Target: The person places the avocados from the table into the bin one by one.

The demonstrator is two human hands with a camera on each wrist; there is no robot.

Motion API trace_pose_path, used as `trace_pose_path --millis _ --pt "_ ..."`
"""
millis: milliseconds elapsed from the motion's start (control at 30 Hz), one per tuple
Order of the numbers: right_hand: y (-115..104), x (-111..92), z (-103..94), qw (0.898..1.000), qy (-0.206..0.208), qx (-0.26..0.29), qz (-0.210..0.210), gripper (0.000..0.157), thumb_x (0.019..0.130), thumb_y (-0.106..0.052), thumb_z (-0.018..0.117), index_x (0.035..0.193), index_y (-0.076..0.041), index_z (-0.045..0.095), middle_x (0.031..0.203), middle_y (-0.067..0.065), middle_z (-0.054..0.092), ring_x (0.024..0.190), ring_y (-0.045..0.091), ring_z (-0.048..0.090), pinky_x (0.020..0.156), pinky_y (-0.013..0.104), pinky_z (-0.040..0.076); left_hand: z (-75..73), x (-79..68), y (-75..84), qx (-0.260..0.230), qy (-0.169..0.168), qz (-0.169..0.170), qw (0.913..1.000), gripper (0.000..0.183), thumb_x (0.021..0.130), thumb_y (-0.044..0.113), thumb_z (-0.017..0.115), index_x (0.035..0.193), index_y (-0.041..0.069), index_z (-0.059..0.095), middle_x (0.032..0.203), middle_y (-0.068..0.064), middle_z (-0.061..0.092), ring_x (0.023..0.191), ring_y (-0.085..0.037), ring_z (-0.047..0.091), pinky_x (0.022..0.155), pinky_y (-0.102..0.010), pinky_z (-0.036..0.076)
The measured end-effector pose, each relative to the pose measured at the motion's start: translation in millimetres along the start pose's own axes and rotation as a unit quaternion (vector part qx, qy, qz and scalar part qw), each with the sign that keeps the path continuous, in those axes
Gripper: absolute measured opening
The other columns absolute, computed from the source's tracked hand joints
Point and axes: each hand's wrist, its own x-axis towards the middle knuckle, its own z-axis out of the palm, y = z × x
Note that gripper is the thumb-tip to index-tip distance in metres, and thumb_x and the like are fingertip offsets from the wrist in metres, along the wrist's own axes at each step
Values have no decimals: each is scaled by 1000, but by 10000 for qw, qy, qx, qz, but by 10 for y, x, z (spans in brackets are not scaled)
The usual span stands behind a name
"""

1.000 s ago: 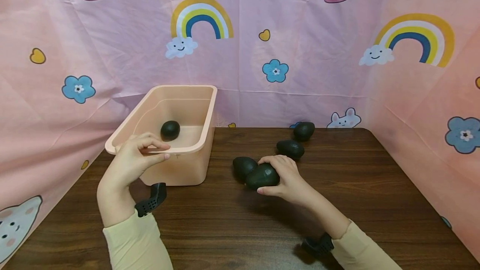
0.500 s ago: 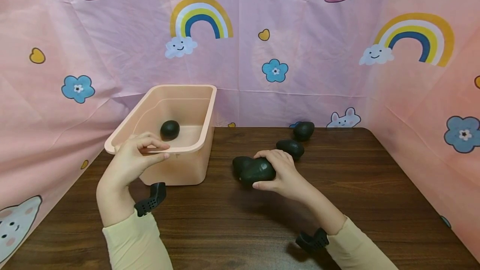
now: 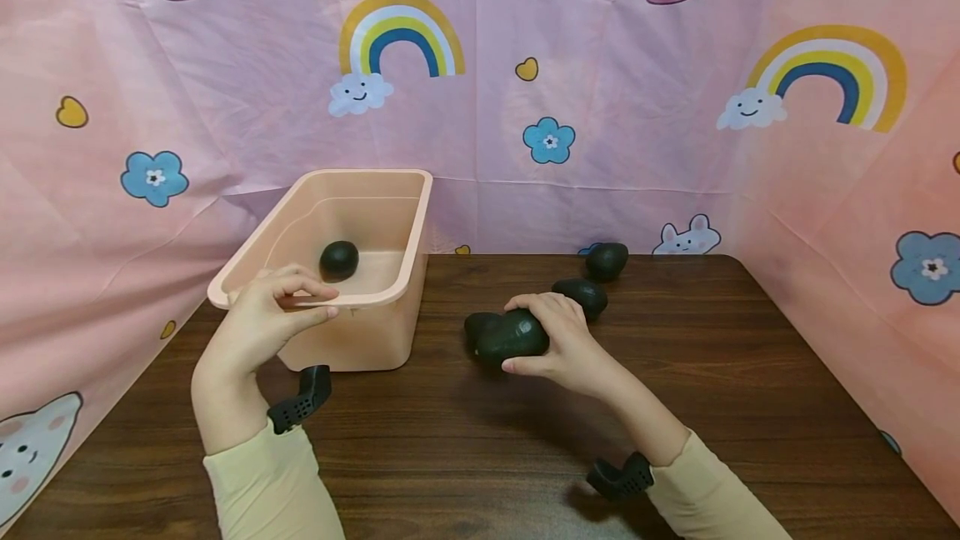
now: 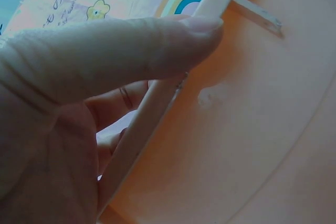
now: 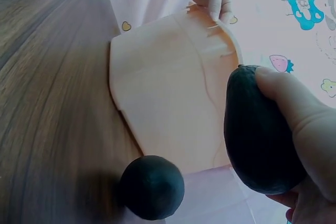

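Observation:
My right hand (image 3: pixel 558 340) grips a dark green avocado (image 3: pixel 513 337) between thumb and fingers, above the wooden table. In the head view it overlaps a second avocado (image 3: pixel 478 327) just behind; the right wrist view shows that avocado (image 5: pixel 152 187) on the table, apart from the held one (image 5: pixel 260 129). My left hand (image 3: pixel 262 315) pinches the near rim of a peach plastic bin (image 3: pixel 422 227), thumb outside and fingers over the inner side. The thumb (image 4: pixel 173 48) lies along the rim in the left wrist view. One avocado (image 3: pixel 339 260) lies inside the bin.
Two more avocados, a nearer one (image 3: pixel 581 297) and a farther one (image 3: pixel 607 262), lie toward the back of the brown wooden table (image 3: pixel 720 373). A printed cloth (image 3: pixel 637 107) hangs behind and along both sides of the table. Black wrist bands (image 3: pixel 622 477) sit on both forearms.
My right hand has shifted slightly left and up with the held avocado, which now covers more of the one behind it. The left hand stays on the bin rim.

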Motion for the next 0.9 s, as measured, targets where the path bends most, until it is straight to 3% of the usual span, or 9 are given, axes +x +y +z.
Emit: trace_pose_path --millis 267,900 --pt "-46 51 -15 9999 145 18 -87 62 72 -36 85 122 -16 54 117 -5 54 119 21 41 104 51 17 -2 -5 -4 -28 -2 -51 10000 17 79 8 79 96 7 75 90 1 63 96 -10 43 66 -19 42" --pt "-141 172 -23 9980 478 383 183 64 64 -33 90 118 -19 59 116 -6 56 119 17 40 104 48 18 -10 3 -14 -232 -39 -10 9997 18 79 5 78 96 4 74 90 -2 63 98 -9 46 67 -17 45"
